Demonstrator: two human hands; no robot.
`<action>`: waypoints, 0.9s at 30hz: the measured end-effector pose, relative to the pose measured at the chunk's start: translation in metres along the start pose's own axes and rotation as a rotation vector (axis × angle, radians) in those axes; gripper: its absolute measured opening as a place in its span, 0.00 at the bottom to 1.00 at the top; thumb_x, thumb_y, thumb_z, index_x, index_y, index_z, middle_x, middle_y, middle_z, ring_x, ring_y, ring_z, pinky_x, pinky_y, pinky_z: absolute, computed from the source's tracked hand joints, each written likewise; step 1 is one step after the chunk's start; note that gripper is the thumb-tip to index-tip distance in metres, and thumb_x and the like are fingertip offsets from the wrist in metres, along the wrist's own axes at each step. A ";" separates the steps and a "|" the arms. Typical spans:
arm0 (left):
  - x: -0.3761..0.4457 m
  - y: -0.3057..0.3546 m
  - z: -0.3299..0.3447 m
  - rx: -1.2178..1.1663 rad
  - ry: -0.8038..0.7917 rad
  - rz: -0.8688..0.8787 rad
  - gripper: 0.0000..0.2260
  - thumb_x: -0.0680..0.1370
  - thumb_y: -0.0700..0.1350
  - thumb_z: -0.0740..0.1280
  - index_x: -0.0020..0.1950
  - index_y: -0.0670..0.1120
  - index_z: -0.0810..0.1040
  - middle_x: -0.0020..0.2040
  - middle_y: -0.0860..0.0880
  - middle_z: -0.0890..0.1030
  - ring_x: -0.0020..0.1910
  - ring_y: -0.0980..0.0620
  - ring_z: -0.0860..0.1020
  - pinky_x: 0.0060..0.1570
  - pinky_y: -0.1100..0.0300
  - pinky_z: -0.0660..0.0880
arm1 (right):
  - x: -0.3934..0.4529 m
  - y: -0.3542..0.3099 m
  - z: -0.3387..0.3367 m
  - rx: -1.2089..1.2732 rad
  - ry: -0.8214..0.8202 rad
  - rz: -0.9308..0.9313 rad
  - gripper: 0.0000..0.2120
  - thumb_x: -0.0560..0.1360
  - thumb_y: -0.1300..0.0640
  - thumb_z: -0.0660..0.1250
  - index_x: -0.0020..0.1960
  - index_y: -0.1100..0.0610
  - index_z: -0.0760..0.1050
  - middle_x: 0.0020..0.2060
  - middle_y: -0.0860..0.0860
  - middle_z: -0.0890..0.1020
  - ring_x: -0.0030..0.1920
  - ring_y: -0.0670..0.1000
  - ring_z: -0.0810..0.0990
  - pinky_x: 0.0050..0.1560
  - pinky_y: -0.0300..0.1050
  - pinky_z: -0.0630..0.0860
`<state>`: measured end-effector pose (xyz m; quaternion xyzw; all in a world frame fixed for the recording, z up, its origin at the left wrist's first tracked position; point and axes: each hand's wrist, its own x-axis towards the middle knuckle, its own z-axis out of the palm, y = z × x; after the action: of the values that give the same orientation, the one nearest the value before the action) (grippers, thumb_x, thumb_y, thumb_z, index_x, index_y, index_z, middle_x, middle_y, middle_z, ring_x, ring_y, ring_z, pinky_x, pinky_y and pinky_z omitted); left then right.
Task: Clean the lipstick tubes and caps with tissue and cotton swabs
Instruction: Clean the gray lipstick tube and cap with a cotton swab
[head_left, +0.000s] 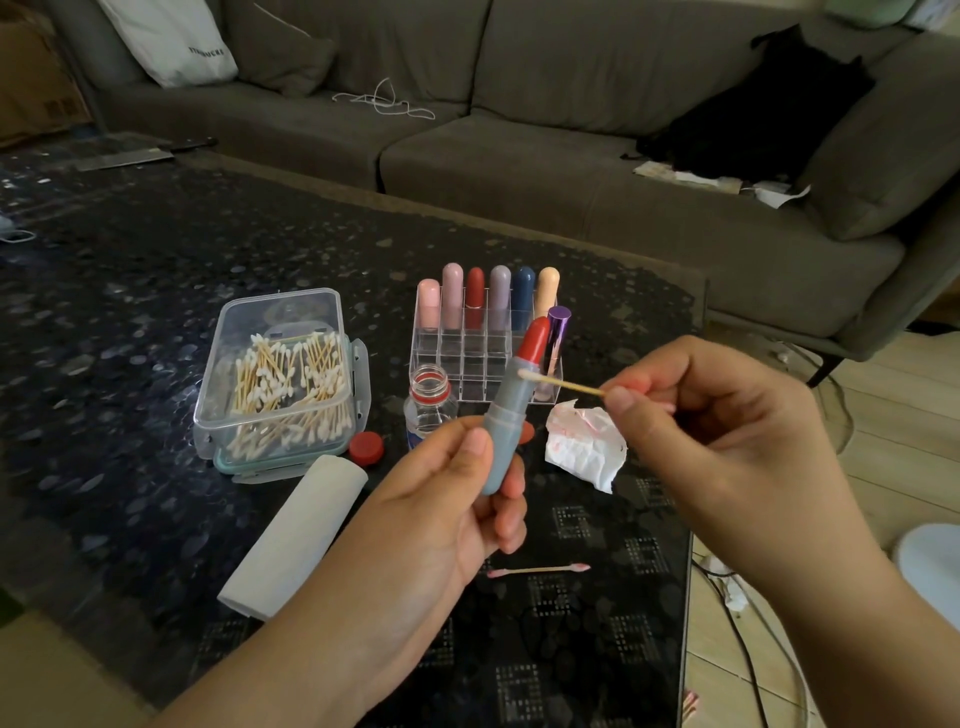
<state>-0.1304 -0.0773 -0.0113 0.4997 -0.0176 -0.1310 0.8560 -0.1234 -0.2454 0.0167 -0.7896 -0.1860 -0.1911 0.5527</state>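
Note:
My left hand (457, 493) grips an uncapped grey-blue lipstick tube (506, 421) upright, its red stick out at the top. My right hand (711, 415) pinches a cotton swab (561, 383) by its wooden stem. The swab's white tip touches the tube's upper rim just below the red stick. A crumpled tissue (584, 447) stained pink lies on the table behind the tube. A used, pink-tipped swab (537, 570) lies on the table under my hands.
A clear organizer rack (483, 358) holds several capped lipsticks. To its left stand an open box of cotton swabs (283, 379), a small open bottle (430, 405), its red cap (367, 448) and a tissue roll (296, 535). A grey sofa (571, 156) stands behind the dark table (130, 291).

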 end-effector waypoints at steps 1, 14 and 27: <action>0.000 0.000 0.000 0.001 0.004 0.000 0.17 0.71 0.47 0.62 0.54 0.38 0.77 0.32 0.48 0.73 0.29 0.53 0.69 0.30 0.62 0.69 | 0.000 0.000 0.000 -0.012 0.009 0.000 0.07 0.71 0.50 0.67 0.40 0.54 0.76 0.28 0.47 0.73 0.27 0.45 0.69 0.29 0.33 0.68; 0.000 -0.003 0.000 0.037 -0.006 0.062 0.12 0.69 0.44 0.64 0.50 0.41 0.75 0.32 0.48 0.76 0.29 0.53 0.70 0.31 0.62 0.73 | -0.002 -0.001 0.001 -0.072 -0.013 0.009 0.06 0.71 0.53 0.69 0.37 0.54 0.76 0.28 0.51 0.75 0.27 0.45 0.70 0.29 0.32 0.68; 0.003 -0.005 -0.002 0.033 0.038 0.038 0.10 0.73 0.49 0.67 0.43 0.44 0.83 0.32 0.50 0.72 0.29 0.54 0.67 0.32 0.61 0.72 | -0.004 -0.001 0.006 -0.100 -0.052 0.035 0.04 0.71 0.57 0.68 0.37 0.52 0.77 0.27 0.47 0.75 0.27 0.44 0.71 0.29 0.32 0.68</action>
<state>-0.1283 -0.0789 -0.0170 0.5159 -0.0132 -0.1048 0.8501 -0.1267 -0.2396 0.0140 -0.8241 -0.1767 -0.1698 0.5107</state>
